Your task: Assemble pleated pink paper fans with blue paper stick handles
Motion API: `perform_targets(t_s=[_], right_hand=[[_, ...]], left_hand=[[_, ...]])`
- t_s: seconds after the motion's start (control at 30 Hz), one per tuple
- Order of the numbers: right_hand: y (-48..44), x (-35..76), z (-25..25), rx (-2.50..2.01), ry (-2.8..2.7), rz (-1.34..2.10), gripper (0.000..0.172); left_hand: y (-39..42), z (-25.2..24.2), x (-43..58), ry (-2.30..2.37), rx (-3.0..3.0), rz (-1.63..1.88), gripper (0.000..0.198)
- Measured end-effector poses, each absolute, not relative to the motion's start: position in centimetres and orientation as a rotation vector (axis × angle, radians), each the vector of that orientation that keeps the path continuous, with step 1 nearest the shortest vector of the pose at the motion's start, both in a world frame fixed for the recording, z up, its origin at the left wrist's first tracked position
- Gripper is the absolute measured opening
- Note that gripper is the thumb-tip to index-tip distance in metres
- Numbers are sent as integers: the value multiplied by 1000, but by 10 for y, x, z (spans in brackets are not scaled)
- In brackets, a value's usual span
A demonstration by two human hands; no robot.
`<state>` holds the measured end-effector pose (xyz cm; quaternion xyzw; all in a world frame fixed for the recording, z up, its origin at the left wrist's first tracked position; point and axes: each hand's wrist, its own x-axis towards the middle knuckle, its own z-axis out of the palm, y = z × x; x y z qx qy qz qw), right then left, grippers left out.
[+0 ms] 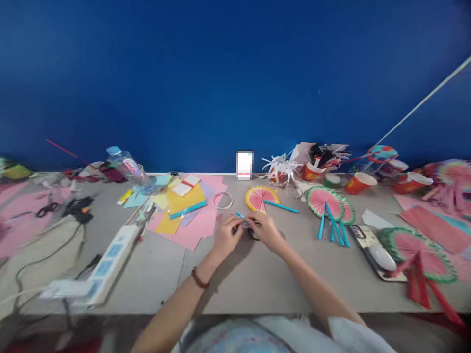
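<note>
My left hand (227,230) and my right hand (265,228) meet above the middle of the table, fingertips pinched together. Between them is a small blue strip (240,214), mostly covered by the fingers. A black looped thing (253,235) shows under my right hand; its kind is hard to make out. Just beyond my hands lies a round pleated paper fan (253,198), pink with a yellow rim, and a blue stick (283,207) reaches right from its centre. A roll of clear tape or a similar white ring (222,200) lies to the left of it.
Coloured paper sheets (206,225) and a tilted plastic bottle (128,166) are left, beside a white power strip (112,264). On the right are green-rimmed fans (326,201), a mouse (382,257) and red paper cups (360,184). A blue wall (221,88) stands behind.
</note>
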<state>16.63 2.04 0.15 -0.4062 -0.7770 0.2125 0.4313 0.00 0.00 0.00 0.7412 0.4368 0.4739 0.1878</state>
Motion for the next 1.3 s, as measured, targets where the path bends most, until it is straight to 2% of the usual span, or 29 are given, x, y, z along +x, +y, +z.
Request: perform_targets(t_s=[0.33,0.47,0.67,0.83,0.97,1.13,1.3], right_hand=[[18,165,9,-1127,-1802,645,18],[22,168,13,-1176,-1560,744,18],[33,189,25,-1175,-1116,852,28],[48,217,42,-1165,-965,846,32],[80,247,59,-1255,-1134,688,29],[136,281,77,-1500,-1436,245,20],[170,295,84,-1772,-1731,14,22]], left_hand=[[-2,5,2,1248,1999,1235,18],[-2,8,3,1270,1913,1228,18],[0,7,4,1255,1644,1207,16],[3,5,5,1169,1232,1156,31],[6,8,4,1109,1071,1144,41],[8,11,3,1069,1022,1157,43],[7,13,1,1084,980,1117,43]])
